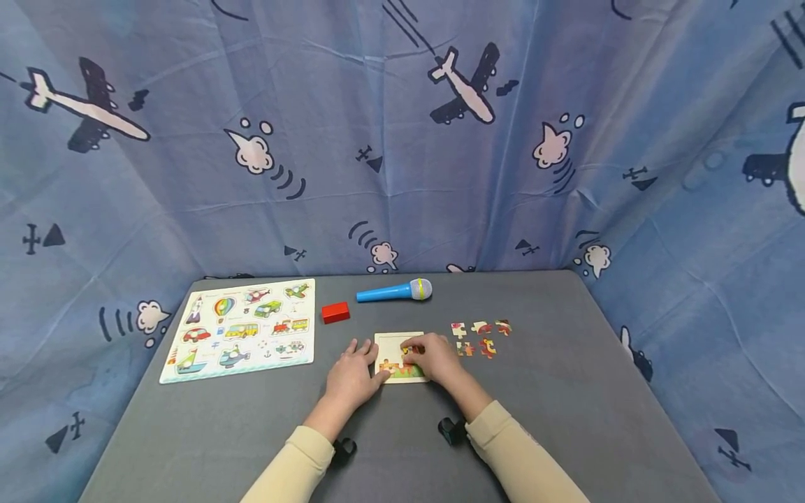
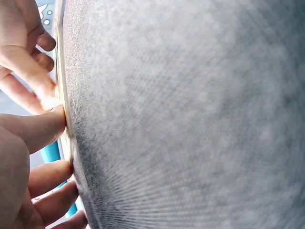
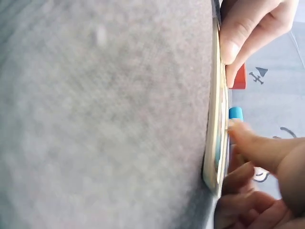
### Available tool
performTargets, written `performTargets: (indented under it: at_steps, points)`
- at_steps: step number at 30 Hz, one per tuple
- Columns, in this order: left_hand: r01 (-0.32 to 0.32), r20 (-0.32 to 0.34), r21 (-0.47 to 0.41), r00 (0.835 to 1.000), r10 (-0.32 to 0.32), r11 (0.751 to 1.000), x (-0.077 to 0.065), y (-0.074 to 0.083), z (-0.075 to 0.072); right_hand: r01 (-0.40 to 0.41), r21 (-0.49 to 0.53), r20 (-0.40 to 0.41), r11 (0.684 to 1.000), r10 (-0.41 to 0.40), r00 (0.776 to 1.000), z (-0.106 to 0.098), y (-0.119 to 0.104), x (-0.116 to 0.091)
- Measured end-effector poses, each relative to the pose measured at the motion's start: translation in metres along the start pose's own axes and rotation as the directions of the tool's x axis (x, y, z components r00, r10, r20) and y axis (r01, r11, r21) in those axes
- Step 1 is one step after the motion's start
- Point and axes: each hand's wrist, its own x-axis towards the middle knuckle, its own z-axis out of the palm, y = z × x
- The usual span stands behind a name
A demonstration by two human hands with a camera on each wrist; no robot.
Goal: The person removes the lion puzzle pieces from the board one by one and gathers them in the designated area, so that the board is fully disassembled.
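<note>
Puzzle frame (image 1: 390, 345), one: mid-tabletop (image 1: 585, 419), between left and right edges; lower part filled. Left hand (image 1: 352, 377): grip apart, fingers spread, touching frame's left side. Right hand (image 1: 437, 356): grip clamped on puzzle piece (image 1: 406, 351), over frame. Loose pieces (image 1: 458, 332), five: towards right edge. Microphone (image 1: 385, 293), blue: near far edge. Red block (image 1: 335, 312): near microphone. Picture board (image 1: 242, 332): at far left corner.

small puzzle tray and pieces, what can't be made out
Head view: held piece, mostly covered by the right hand.
Head view: right edge of tray, partly behind that hand.
Head view: details on loose pieces, too small.
Wrist views: tray's picture, seen nearly edge-on.
</note>
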Motion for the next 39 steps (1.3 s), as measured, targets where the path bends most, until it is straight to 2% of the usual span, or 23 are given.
performTargets:
  at_steps: [3, 7, 14, 21, 25, 31, 35, 39]
  points:
    - [0.001, 0.007, 0.009, 1.0, -0.001, 1.0, 0.0, 0.0, 0.001, -0.015, 0.12, -0.033, 0.993, 0.019, 0.999, -0.002, 0.002, -0.001]
    - [0.002, 0.012, 0.021, 1.0, -0.003, 1.0, 0.0, -0.001, 0.002, -0.046, 0.256, -0.057, 0.966, 0.063, 0.996, -0.01, 0.004, -0.004]
    - [-0.028, 0.05, -0.021, 0.998, 0.029, 0.999, -0.001, -0.009, 0.0, -0.071, 0.345, -0.06, 0.936, 0.098, 0.993, -0.021, 0.011, -0.014]
    - [-0.046, 0.115, -0.049, 0.992, 0.051, 0.998, 0.0, -0.017, -0.003, -0.084, 0.468, -0.06, 0.88, 0.127, 0.99, -0.036, 0.026, -0.019]
    - [-0.042, 0.127, -0.056, 0.991, 0.049, 0.998, 0.0, -0.017, -0.003, -0.066, 0.49, -0.077, 0.869, 0.118, 0.99, -0.047, 0.038, -0.022]
    - [-0.03, 0.117, -0.061, 0.992, 0.037, 0.998, -0.001, -0.013, -0.004, -0.022, 0.482, -0.115, 0.876, 0.088, 0.989, -0.065, 0.06, -0.027]
    - [-0.033, 0.107, -0.068, 0.994, 0.04, 0.997, -0.001, -0.011, -0.005, -0.032, 0.445, -0.159, 0.895, 0.114, 0.981, -0.077, 0.075, -0.032]
    - [-0.039, 0.097, -0.065, 0.994, 0.045, 0.997, -0.001, -0.011, -0.007, -0.063, 0.434, -0.167, 0.899, 0.149, 0.975, -0.089, 0.092, -0.036]
